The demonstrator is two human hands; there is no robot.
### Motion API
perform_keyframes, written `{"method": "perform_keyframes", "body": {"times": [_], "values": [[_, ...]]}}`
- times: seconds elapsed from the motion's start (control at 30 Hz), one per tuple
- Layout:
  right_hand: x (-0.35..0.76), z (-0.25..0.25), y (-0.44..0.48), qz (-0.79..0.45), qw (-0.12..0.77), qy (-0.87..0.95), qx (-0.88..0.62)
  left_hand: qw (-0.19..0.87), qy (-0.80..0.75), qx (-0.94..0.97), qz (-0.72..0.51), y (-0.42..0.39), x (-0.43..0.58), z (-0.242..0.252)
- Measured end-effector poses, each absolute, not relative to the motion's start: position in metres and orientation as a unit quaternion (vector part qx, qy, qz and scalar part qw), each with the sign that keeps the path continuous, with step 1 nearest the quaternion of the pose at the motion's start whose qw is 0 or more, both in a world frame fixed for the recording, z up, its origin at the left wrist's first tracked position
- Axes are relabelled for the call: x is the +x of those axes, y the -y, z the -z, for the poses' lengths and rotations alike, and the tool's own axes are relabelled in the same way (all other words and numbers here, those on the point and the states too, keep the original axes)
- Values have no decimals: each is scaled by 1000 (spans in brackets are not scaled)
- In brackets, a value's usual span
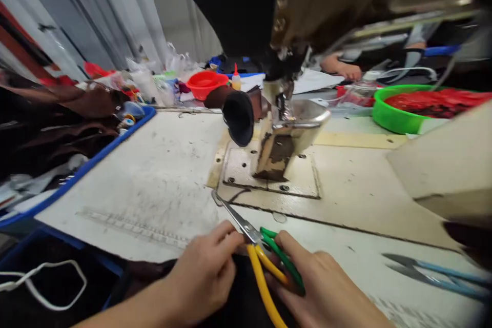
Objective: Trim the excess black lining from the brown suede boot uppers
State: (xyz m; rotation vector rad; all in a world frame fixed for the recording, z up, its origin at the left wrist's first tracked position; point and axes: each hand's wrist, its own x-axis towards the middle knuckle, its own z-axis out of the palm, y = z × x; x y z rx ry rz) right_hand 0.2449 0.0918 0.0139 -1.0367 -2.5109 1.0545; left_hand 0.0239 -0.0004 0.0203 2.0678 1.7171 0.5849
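Observation:
My right hand (313,277) is wrapped round the yellow and green handles of a pair of scissors (249,233). Their metal blades look closed and point up and left, over the white table. Beside the blades, my left hand (205,271) is closed in a pinch; what its fingertips hold, if anything, I cannot make out. Dark material (240,294) lies below and between both hands. Past the scissor tips stands a sewing machine's raised metal post (274,156), with a dark brown and black piece (238,118) hanging at its upper left side.
Blue-handled snips (434,271) lie at right. A clear ruler (132,226) is on the white tabletop (165,164). Blue-rimmed trays with dark pieces border the left. Behind are a red bowl (206,84), a green basin (397,118) of red pieces, and another person's hand (342,67). The machine head overhangs.

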Motion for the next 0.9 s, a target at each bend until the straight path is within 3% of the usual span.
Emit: {"method": "perform_keyframes", "body": {"times": [0.07, 0.33, 0.53, 0.77, 0.9], "values": [[261, -30, -102, -320, 92, 863, -380, 214, -565, 753, -262, -6, 26, -19], [353, -60, -118, -141, 10, 938, -318, 231, -504, 785, -276, -10, 14, -16], [348, -59, -106, -160, -62, 933, -317, 242, -509, 780, -271, -9, 16, -16], [340, -67, -115, -170, -60, 938, -297, 234, -507, 789, -256, -10, 18, -15], [341, -69, -126, -223, -120, 921, -297, 245, -519, 776, -264, -11, 20, -15]]}}
